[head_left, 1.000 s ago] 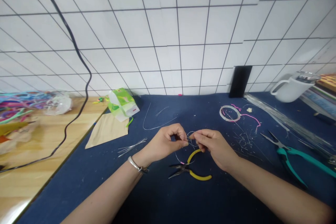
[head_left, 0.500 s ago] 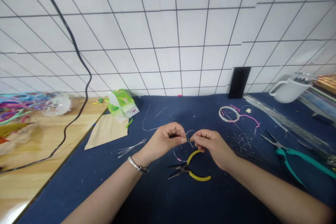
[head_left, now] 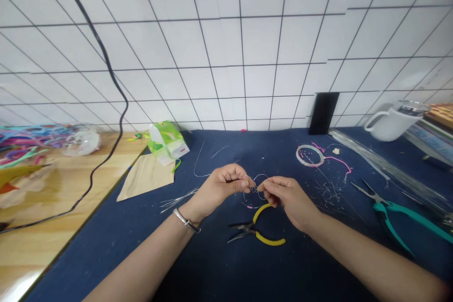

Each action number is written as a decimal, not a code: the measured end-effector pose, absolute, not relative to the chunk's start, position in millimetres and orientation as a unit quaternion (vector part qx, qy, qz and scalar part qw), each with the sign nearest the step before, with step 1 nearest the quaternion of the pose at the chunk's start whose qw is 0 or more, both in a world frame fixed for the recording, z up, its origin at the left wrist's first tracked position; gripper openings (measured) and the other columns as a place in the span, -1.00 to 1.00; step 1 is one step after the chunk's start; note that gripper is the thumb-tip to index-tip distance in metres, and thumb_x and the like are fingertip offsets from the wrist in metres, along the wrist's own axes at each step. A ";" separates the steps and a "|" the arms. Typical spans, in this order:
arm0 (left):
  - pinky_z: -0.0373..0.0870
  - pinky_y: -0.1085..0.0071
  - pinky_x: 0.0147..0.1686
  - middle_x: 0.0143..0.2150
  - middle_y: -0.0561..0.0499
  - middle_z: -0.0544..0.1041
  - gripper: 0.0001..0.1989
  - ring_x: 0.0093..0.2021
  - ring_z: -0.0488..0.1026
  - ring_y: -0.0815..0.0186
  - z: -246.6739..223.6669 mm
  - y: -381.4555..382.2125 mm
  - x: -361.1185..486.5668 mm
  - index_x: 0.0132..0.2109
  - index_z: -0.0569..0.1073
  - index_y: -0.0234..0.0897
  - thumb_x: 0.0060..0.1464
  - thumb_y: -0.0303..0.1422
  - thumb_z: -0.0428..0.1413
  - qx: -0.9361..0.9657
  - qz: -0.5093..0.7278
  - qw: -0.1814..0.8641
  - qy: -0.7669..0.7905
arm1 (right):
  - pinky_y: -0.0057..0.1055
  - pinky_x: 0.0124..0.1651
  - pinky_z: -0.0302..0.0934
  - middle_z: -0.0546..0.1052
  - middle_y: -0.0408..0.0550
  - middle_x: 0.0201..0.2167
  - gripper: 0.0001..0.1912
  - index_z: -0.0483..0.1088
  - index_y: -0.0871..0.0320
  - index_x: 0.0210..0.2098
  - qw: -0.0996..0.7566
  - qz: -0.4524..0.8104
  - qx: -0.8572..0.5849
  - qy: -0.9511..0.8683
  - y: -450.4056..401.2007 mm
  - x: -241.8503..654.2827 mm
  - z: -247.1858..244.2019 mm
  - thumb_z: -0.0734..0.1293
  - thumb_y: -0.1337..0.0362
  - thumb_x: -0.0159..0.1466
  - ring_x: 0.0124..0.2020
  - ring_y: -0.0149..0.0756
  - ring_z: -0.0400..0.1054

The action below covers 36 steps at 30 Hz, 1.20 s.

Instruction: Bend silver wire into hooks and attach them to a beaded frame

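Observation:
Between my hands is a thin silver wire (head_left: 261, 176) bent into loops, with a small pink piece on its lower curve. My left hand (head_left: 226, 184) pinches it from the left, thumb against the fingers. From the right, my right hand (head_left: 283, 193) pinches the same wire close by. The exact twist between the fingertips is too fine to make out. Just below lie yellow-handled needle-nose pliers (head_left: 260, 233), their jaws pointing left and slightly apart.
Teal-handled pliers (head_left: 385, 205), wire clippings (head_left: 331, 192) and a white ring with pink beads (head_left: 309, 166) lie right. A wire bundle (head_left: 382, 163), white mug (head_left: 392, 122) and black block (head_left: 323, 113) stand behind. Left are cut wires (head_left: 179, 199), a cloth piece (head_left: 146, 177) and green packet (head_left: 164, 139).
The wire loop's lower curve with the pink piece has swung up and to the right. Both hands keep their pinch in nearly the same place. The view has shifted slightly.

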<state>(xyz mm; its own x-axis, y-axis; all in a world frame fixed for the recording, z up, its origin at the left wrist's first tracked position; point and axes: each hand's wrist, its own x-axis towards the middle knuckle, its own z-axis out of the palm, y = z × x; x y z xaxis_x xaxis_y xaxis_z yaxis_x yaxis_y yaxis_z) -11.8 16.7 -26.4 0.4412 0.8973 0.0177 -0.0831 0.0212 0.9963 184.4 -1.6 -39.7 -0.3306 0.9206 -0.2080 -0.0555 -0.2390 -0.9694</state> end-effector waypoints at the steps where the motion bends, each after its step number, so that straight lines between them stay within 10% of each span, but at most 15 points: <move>1: 0.36 0.38 -0.27 -0.27 -0.08 0.53 -0.90 -0.33 0.45 0.36 -26.7 17.0 -12.1 -0.30 0.38 -0.36 0.03 -0.41 0.13 0.572 0.396 0.627 0.352 | -0.48 -0.47 0.00 0.32 -0.14 -0.54 -0.72 0.45 0.21 -0.38 0.376 0.653 -0.441 -0.487 -1.4 184.5 -40.0 0.26 0.12 0.18 -0.53 -0.49 0.14; 36: 0.31 0.43 -0.35 -0.41 0.00 0.49 -0.89 -0.39 0.40 0.35 -15.9 -26.3 -29.8 -0.35 0.46 -0.34 -0.06 -0.38 0.16 0.677 0.318 0.538 0.389 | -0.53 -0.51 -0.08 0.27 -0.23 -0.65 -0.80 0.44 0.21 -0.52 0.232 0.428 -0.445 -0.751 -22.9 162.2 -18.4 0.26 0.22 0.08 -0.58 -0.51 0.06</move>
<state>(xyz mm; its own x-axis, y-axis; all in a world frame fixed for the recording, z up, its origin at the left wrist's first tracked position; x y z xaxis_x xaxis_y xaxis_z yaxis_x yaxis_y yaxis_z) -29.8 -26.3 -15.9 0.4945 0.8691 0.0117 0.1850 -0.1184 0.9756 162.2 -22.9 -18.4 -0.4960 0.8677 -0.0323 0.4696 0.2368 -0.8505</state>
